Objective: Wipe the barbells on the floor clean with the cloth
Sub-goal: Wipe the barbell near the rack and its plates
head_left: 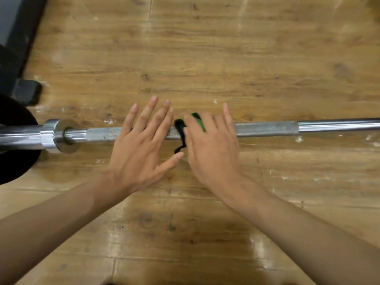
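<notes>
Both forearms reach forward from the bottom edge and converge over the barbell point(267, 128), which lies crosswise on the wooden floor point(205, 58) beneath the two hands.

The left hand point(139, 145) is released: palm down, four fingers straight and fanned across the knurled part of the bar, the thumb stretched sideways towards the right hand. Whether the fingers press on the steel or only hover above it cannot be told.

The right hand point(209, 145) sits just beside it, also palm down, grasping the cloth point(180, 128) against the bar. Most of its fingers bend over the shaft, while one finger points straight ahead beyond the bar. A green fold of the cloth shows between the bent fingers, and a black part bulges out in the gap between the two hands, with a thin tail trailing down near the left thumb tip.

Outward from the left hand, the bar runs to its shiny collar point(59, 134) and a black weight plate point(14, 140). Outward from the right hand, the knurling gives way to smooth steel.
</notes>
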The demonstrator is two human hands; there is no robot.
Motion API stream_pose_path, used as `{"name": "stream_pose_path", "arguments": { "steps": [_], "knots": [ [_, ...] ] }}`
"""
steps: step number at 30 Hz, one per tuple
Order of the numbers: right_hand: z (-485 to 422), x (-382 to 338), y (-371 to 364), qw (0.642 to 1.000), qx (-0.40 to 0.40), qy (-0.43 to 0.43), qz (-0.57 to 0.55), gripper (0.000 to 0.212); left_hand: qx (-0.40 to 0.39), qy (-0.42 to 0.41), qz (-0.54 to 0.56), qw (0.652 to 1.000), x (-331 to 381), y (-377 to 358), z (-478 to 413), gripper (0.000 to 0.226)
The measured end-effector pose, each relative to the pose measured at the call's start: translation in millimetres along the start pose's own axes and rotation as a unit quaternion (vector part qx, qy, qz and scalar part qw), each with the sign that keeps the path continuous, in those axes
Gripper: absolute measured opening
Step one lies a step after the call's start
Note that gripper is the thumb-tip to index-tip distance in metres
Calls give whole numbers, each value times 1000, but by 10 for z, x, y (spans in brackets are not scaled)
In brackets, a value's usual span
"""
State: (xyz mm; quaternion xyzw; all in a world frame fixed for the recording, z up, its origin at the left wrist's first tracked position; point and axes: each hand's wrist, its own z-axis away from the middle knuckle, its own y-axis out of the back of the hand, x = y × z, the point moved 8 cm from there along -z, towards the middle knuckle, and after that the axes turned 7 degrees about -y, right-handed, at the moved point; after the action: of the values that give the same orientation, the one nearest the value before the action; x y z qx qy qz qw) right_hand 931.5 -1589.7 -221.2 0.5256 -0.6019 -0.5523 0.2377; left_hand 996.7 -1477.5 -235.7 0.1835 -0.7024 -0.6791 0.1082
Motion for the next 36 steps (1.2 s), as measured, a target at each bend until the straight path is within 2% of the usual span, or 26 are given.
{"name": "stream_pose_path", "arguments": {
  "steps": [3,5,8,10,11,15,17,19,21,23,25,27,28,30,33,36],
  "knots": [
    [-38,228,29,996,-8,74,42,38,-15,-16,-4,1000,-50,-17,-57,102],
    [35,776,214,995,10,63,74,37,-17,-12,1,1000,-73,-23,-85,107],
    [91,1665,546,990,55,-83,101,34,-16,-2,5,1000,-81,-26,-121,112],
    [76,1821,577,977,79,-180,87,33,-15,-2,11,1000,-79,-22,-128,113],
    [34,1696,507,976,85,-183,75,33,-16,0,13,1000,-85,-21,-128,114],
    [-101,625,84,994,95,-46,19,31,-36,-1,16,999,-69,-22,-141,117],
    [-121,308,6,996,84,26,26,31,-45,-1,18,999,-62,-23,-121,118],
    [-77,387,85,991,78,94,55,31,-49,-5,20,999,-57,-22,-95,118],
    [24,810,267,989,85,98,68,28,-48,-11,27,998,-47,-12,-68,116],
    [128,1419,482,991,97,33,87,30,-42,-9,34,999,-26,-6,-23,115],
    [163,1931,662,985,97,-93,105,35,-40,-4,39,998,14,-2,27,115],
    [172,2045,711,971,87,-196,108,41,-49,-4,45,998,68,-2,78,116],
    [157,1917,669,971,78,-199,111,43,-53,-3,44,998,88,1,110,117],
    [136,1403,506,983,54,-144,96,42,-61,-7,41,997,132,11,169,117],
    [198,522,229,999,15,-10,40,39,-74,-14,37,996,206,13,284,116],
    [289,478,265,995,-21,92,44,39,-78,-21,50,996,280,34,416,114]
  ]
}}
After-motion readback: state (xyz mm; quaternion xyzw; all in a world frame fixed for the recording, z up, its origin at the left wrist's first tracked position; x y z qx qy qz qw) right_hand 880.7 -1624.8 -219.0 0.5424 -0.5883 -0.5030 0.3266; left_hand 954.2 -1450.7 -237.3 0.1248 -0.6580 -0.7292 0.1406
